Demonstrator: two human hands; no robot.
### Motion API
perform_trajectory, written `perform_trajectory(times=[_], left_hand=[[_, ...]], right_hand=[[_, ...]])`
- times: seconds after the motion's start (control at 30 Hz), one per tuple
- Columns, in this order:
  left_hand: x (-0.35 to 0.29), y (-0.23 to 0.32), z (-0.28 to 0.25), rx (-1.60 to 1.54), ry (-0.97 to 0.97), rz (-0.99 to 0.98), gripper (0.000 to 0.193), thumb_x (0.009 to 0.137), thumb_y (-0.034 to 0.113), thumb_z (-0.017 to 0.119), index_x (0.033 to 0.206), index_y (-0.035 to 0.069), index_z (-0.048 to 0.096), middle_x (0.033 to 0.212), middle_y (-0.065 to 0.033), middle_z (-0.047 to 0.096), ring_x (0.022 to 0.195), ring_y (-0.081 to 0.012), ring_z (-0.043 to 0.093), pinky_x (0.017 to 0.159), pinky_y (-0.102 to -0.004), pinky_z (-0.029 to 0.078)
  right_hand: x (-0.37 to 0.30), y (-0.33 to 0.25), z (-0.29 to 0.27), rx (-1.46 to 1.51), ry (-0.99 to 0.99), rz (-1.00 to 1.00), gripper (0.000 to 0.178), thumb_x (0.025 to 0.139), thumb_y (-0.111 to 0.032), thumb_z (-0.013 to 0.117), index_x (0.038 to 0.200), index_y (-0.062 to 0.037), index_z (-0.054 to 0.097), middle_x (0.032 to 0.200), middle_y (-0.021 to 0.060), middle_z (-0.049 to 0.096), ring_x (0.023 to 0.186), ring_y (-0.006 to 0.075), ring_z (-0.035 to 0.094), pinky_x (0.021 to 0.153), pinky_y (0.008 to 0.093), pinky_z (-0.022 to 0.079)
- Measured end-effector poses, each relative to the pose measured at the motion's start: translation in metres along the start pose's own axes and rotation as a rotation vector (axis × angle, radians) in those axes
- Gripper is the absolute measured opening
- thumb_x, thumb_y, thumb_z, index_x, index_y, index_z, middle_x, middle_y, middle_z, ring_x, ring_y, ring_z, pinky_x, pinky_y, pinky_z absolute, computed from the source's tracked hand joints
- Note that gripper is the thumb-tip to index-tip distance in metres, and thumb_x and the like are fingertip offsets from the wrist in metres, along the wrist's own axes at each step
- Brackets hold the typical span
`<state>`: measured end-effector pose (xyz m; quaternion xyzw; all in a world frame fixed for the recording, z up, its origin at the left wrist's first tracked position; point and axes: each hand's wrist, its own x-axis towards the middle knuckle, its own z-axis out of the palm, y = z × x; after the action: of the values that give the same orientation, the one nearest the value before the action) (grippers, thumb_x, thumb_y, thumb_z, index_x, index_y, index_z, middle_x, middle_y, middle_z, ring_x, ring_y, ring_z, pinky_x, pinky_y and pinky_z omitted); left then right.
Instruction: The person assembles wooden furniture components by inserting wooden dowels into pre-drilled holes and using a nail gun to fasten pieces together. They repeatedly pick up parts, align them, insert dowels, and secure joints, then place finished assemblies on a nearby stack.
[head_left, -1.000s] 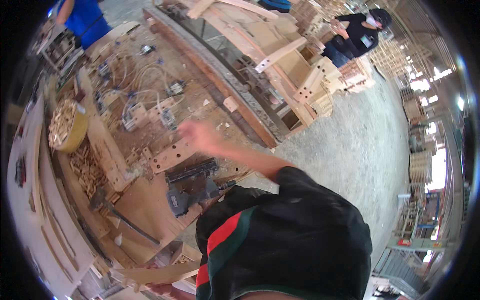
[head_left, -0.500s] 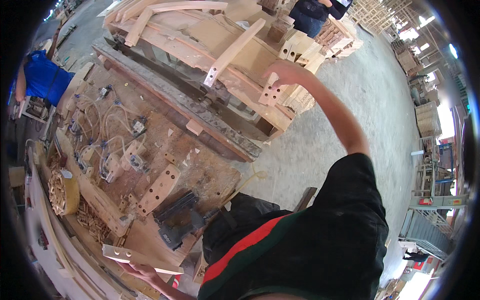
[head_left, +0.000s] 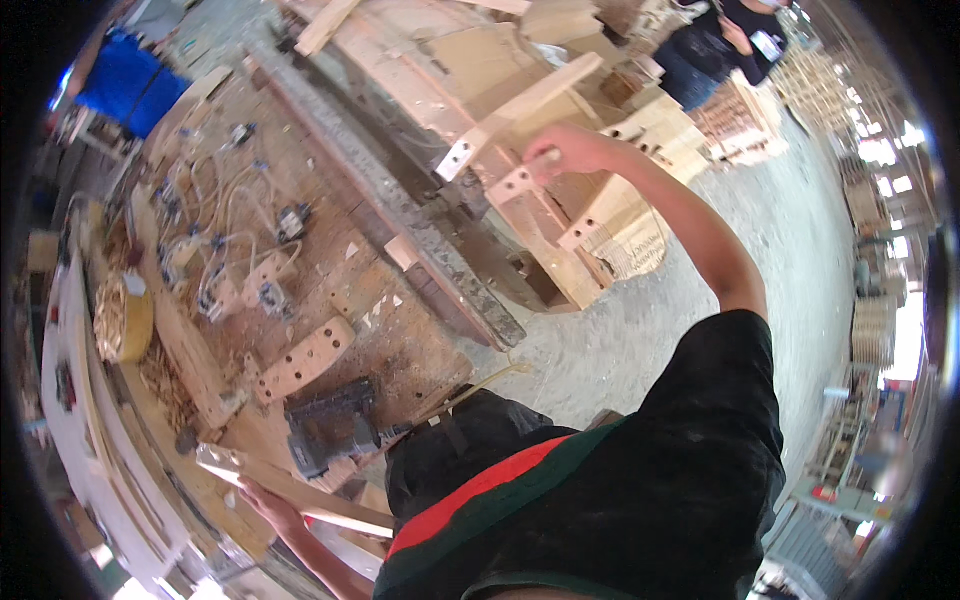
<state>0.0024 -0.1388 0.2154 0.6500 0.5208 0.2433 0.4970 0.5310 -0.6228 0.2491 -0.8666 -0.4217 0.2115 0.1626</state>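
grey floor (head_left: 800, 235) (pale, patchy) | stacked wood (head_left: 873, 332) along right side | bright openings (head_left: 909, 312) at far right

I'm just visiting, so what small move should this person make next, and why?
Probably ease the drilled wooden piece back toward the torso with the right hand. That hand seems to grip the piece by one end, near another drilled piece, with the arm stretched far out. The left hand holds a long wooden piece close in.
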Motion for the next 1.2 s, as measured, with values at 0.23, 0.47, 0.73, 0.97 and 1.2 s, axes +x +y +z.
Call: perform_trajectory(times=[0.23,0.47,0.73,0.97,1.2], left_hand=[[-0.028,-0.01,-0.006,-0.059,-0.149,-0.125,0.044,0.095,0.025,0.062,0.129,0.006,0.041,0.092,-0.0013,0.055,0.071,-0.0069,0.051,0.058,-0.0232,0.043],[-0.053,0.046,0.025,-0.212,-0.204,0.272,0.043,0.085,0.03,0.073,0.106,-0.006,0.062,0.092,-0.006,0.067,0.084,-0.0108,0.061,0.074,-0.0285,0.05],[-0.061,0.097,0.013,-0.106,-0.095,0.431,0.044,0.083,0.036,0.075,0.095,-0.004,0.063,0.074,-0.0062,0.065,0.069,-0.0099,0.06,0.063,-0.0287,0.05],[-0.056,0.113,-0.011,-0.279,-0.118,0.457,0.047,0.084,0.039,0.075,0.097,-0.004,0.062,0.075,-0.0051,0.065,0.07,-0.0097,0.059,0.062,-0.0284,0.049],[-0.039,0.124,-0.031,-0.325,-0.138,0.475,0.048,0.083,0.036,0.077,0.1,-0.006,0.062,0.08,-0.0064,0.065,0.074,-0.0101,0.059,0.065,-0.0281,0.048]], right_hand=[[-0.007,0.018,-0.005,-0.577,-0.227,0.153,0.046,0.071,-0.025,0.076,0.109,-0.0021,0.061,0.107,0.0217,0.061,0.106,0.0391,0.056,0.094,0.0465,0.045],[-0.007,-0.069,-0.045,0.025,0.455,-0.074,0.056,0.077,-0.013,0.076,0.124,0.0056,0.052,0.121,0.0216,0.061,0.11,0.0308,0.061,0.098,0.0386,0.045],[0.004,-0.226,-0.118,1.343,0.934,-0.751,0.08,0.08,-0.048,0.048,0.127,0.0154,0.043,0.117,0.03,0.05,0.115,0.0413,0.05,0.098,0.0496,0.042],[0.074,-0.319,-0.029,1.638,0.508,-0.596,0.079,0.085,-0.049,0.054,0.135,0.0079,0.032,0.122,0.029,0.05,0.103,0.0392,0.057,0.092,0.0485,0.047],[0.116,-0.46,0.071,0.204,0.325,-0.715,0.069,0.068,-0.041,0.083,0.119,-0.0055,0.053,0.091,0.0168,0.069,0.078,0.0308,0.071,0.065,0.0387,0.056]])
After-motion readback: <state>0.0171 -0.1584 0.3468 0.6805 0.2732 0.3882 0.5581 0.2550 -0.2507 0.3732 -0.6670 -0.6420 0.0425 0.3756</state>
